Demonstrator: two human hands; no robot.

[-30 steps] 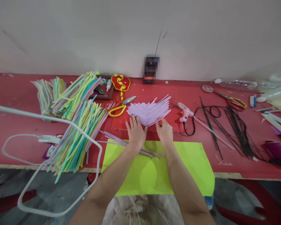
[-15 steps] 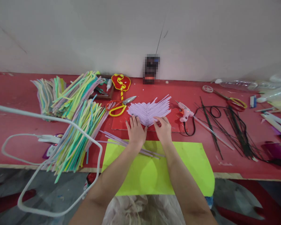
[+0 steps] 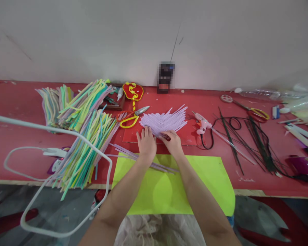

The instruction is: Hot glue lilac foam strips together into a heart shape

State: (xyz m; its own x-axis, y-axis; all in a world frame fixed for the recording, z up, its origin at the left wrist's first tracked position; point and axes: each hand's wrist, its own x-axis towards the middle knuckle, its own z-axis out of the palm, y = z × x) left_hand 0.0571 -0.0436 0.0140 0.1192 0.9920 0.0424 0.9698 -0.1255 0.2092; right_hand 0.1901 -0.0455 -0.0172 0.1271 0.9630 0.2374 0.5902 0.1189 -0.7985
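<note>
- Head view, work: lilac pipe-cleaner chevron point(image 3: 165, 119) lies on the red board point(image 3: 132, 136), mid-tabletop point(image 3: 207, 97), point toward the person.
- Left hand point(image 3: 146, 145): flat, fingers slightly spread, fingertips at the chevron's near-left edge. Nothing gripped that I can see.
- Right hand point(image 3: 174, 143): fingers curled in, thumb and index close together at the chevron's lower point. Can't tell if a strand is pinched.
- Done, my read: most of the V is laid, both wings densely packed, centre seam tidy.
- Left, my read: far ends untrimmed; right wing's outer ends ragged and longer than the left's. A few loose lilac pipe cleaners point(image 3: 126, 150) lie nearer the person, partly over the yellow-green sheet point(image 3: 207, 184), not in the V.
- Tools not in hand: yellow-and-orange-handled scissors point(image 3: 143, 110) left of the chevron, pink glue gun point(image 3: 202, 125) to its right.
- Mixed-colour pipe-cleaner bundle point(image 3: 92, 150) sits farther left, well apart from the hands.
</note>
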